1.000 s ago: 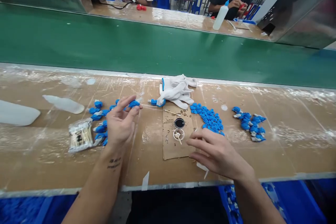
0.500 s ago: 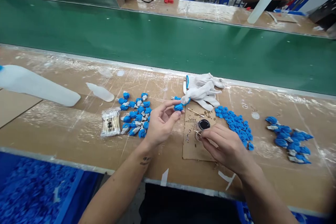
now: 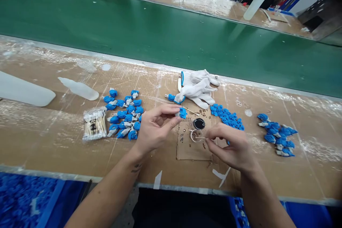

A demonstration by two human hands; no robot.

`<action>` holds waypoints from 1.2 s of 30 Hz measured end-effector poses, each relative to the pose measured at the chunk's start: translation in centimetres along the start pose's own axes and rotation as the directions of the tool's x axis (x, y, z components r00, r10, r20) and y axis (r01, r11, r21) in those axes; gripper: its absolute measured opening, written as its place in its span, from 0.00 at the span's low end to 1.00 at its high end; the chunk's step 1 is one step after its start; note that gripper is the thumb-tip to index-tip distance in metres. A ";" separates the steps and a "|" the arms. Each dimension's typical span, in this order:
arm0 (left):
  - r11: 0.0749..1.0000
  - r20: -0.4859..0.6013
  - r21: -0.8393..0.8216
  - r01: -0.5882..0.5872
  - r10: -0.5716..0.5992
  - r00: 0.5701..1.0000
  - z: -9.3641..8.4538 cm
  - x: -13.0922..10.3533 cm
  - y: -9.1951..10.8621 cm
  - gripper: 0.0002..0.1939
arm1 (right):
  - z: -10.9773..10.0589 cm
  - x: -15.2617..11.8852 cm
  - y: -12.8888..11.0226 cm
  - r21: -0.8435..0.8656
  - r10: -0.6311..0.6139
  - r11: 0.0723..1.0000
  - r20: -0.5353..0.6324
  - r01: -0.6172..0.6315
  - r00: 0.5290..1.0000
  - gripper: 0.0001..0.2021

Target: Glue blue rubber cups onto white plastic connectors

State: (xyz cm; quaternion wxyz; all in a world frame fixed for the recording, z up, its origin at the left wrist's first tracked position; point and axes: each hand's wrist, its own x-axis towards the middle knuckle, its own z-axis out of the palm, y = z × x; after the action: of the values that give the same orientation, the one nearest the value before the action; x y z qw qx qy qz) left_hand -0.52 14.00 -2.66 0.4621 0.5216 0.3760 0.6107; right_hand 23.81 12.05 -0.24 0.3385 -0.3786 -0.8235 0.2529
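Observation:
Between the thumb and fingers of my left hand (image 3: 157,126) is a small blue plastic part (image 3: 182,113). My right hand (image 3: 229,144) pinches a cotton swab (image 3: 201,137) by one end, and its other end reaches into a small clear cup (image 3: 193,139). Just behind that cup stands another cup of dark liquid (image 3: 199,124). Both cups rest on a stained piece of cardboard (image 3: 184,153). A second cotton swab (image 3: 191,110) lies near the cardboard's far edge. White gloves (image 3: 199,89) with blue trim lie beyond it.
Left of my hands are blue-and-grey parts (image 3: 129,114), a bag of cotton swabs (image 3: 94,124) and white bottles (image 3: 80,89). Flat blue pieces (image 3: 227,115) and more blue-and-grey parts (image 3: 278,135) lie to the right. A green conveyor belt (image 3: 171,32) runs behind; people sit across it.
The view has shifted, so the table's things appear further left. My right hand has drawn back rightward from the cups, showing more of the swab. The blue part in my left hand has turned.

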 end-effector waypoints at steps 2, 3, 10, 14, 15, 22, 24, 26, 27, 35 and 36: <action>0.999 0.033 0.037 -0.023 0.021 0.999 0.1 -0.2 -0.1 0.13 | -0.9 -0.1 -0.4 0.079 0.023 0.997 -0.148 -0.011 0.989 0.11; 0.998 0.047 0.053 -0.028 0.026 0.999 0.2 -0.4 -0.2 0.16 | -1.2 0.1 -0.7 0.116 0.025 0.993 -0.231 0.002 0.973 0.11; 0.974 0.094 0.217 -0.061 0.042 0.995 0.9 -1.4 -0.1 0.18 | -0.6 2.6 -3.4 0.149 -0.001 0.985 -0.508 0.089 0.861 0.12; 0.961 0.102 0.266 -0.076 0.051 0.994 1.0 -1.6 0.0 0.19 | 0.4 3.0 -3.4 0.153 -0.009 0.984 -0.477 0.093 0.879 0.11; 0.961 0.108 0.265 -0.080 0.053 0.993 1.0 -1.7 0.0 0.19 | 0.5 2.9 -3.2 0.155 -0.011 0.983 -0.469 0.095 0.883 0.11; 0.965 0.139 0.241 -0.099 0.067 0.988 0.9 -1.7 0.1 0.21 | 0.5 2.8 -2.7 0.184 -0.012 0.979 -0.376 0.087 0.927 0.11; 0.966 0.146 0.237 -0.102 0.069 0.987 0.9 -1.7 0.1 0.21 | 0.5 2.8 -2.7 0.174 -0.019 0.981 -0.364 0.089 0.931 0.10; 0.968 0.151 0.231 -0.102 0.068 0.986 0.9 -1.7 0.0 0.21 | 0.6 2.9 -2.8 0.163 -0.019 0.983 -0.375 0.086 0.927 0.10; 0.968 0.151 0.230 -0.100 0.066 0.986 0.9 -1.7 0.0 0.21 | 0.6 3.0 -2.8 0.159 -0.017 0.984 -0.379 0.083 0.925 0.10; 0.967 0.125 0.243 -0.081 0.052 0.991 0.7 -1.7 0.0 0.20 | -1.3 1.3 -2.6 0.160 -0.011 0.983 -0.443 0.091 0.897 0.13; 0.965 0.121 0.248 -0.081 0.052 0.991 0.7 -1.6 0.0 0.20 | -1.6 0.8 -2.5 0.155 -0.008 0.985 -0.416 0.080 0.909 0.14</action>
State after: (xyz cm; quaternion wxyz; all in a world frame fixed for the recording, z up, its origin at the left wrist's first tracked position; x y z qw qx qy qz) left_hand 0.19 12.45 -3.02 0.3920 0.6223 0.4059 0.5425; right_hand 23.54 11.51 2.77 0.5414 -0.3749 -0.7171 0.2282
